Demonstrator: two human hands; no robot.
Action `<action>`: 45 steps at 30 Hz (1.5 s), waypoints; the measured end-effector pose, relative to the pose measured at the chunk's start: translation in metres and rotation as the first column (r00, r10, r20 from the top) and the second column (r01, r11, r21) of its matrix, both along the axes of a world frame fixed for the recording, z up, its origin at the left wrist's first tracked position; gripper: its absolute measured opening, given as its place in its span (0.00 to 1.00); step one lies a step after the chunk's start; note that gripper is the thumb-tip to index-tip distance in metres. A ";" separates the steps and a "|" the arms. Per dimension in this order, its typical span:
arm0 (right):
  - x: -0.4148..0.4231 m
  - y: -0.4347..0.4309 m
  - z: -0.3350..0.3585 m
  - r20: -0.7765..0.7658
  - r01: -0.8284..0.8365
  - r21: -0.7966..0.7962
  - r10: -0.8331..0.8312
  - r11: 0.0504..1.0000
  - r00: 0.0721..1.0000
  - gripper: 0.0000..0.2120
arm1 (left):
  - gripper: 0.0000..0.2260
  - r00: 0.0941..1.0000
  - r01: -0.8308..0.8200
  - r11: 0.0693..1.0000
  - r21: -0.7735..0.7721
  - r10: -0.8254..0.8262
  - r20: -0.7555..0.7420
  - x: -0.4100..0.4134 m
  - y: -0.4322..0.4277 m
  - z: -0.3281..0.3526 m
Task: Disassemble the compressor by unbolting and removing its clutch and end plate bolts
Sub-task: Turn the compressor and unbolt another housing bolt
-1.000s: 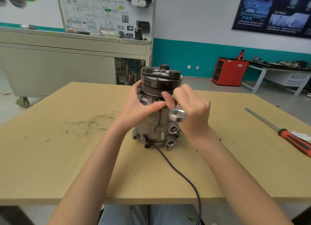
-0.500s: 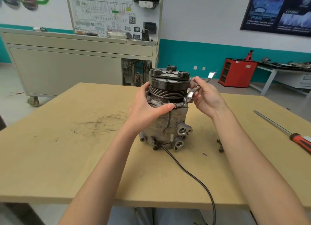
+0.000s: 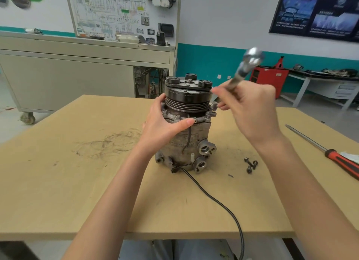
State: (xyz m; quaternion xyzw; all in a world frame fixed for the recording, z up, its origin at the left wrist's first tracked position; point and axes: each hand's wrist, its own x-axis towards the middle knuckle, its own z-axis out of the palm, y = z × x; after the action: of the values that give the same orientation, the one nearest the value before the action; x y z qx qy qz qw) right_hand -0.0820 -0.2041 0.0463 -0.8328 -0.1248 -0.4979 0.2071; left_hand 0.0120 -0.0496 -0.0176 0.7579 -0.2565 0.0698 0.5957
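A grey metal compressor (image 3: 186, 137) stands upright mid-table, its black clutch pulley (image 3: 187, 96) on top. My left hand (image 3: 165, 123) grips its left side just under the pulley, thumb across the front flange. My right hand (image 3: 250, 112) is to the right of the pulley and grips a shiny metal wrench (image 3: 244, 67). The wrench slants up and to the right, motion-blurred, and its lower end sits by the flange at the compressor's right. Three loose bolts (image 3: 251, 164) lie on the table to the right of the compressor's base.
A black cable (image 3: 219, 203) runs from the compressor's base to the near table edge. A red-handled screwdriver (image 3: 328, 152) lies at the table's right. A grey wheeled bench (image 3: 77, 73) with a wiring board stands behind, and a red cabinet (image 3: 272, 83) at back right.
My right hand has swung the wrench from the compressor's front round to its right side, the handle now pointing up and right. My left hand keeps its grip on the compressor.
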 end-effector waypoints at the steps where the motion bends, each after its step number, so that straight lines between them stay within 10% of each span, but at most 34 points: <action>1: 0.001 0.004 -0.003 0.019 0.007 -0.065 -0.005 0.998 1.000 0.09 | 0.51 1.000 0.001 1.000 -0.002 -0.001 0.002 0.000 0.000 0.000; 15: 0.012 0.014 -0.029 0.267 0.226 -0.389 -0.126 0.893 0.955 0.09 | 0.49 1.000 0.000 1.000 -0.014 0.000 0.017 0.000 -0.001 0.001; 23: 0.005 -0.005 -0.003 0.218 -0.039 0.097 0.017 0.994 0.976 0.14 | 0.51 1.000 -0.004 1.000 0.004 0.004 0.020 0.000 0.000 0.000; 41: 0.003 0.017 -0.039 0.334 0.209 -0.437 -0.058 0.875 0.941 0.13 | 0.53 0.999 0.034 0.999 0.010 -0.034 0.024 -0.002 0.001 0.003; 43: 0.007 0.011 -0.045 0.342 0.087 -0.305 0.024 0.948 0.939 0.14 | 0.52 1.000 0.023 1.000 0.004 -0.023 0.010 -0.001 0.000 0.003; 45: 0.010 0.005 -0.049 0.267 -0.281 0.205 0.222 0.938 0.938 0.14 | 0.51 1.000 -0.003 1.000 0.001 0.003 0.010 -0.001 0.000 0.001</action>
State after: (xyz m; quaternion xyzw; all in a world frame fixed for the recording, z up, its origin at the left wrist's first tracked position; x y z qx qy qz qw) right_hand -0.0721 -0.1987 -0.0032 -0.7121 -0.1939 -0.5756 0.3521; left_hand 0.0114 -0.0495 -0.0165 0.7583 -0.2583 0.0742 0.5939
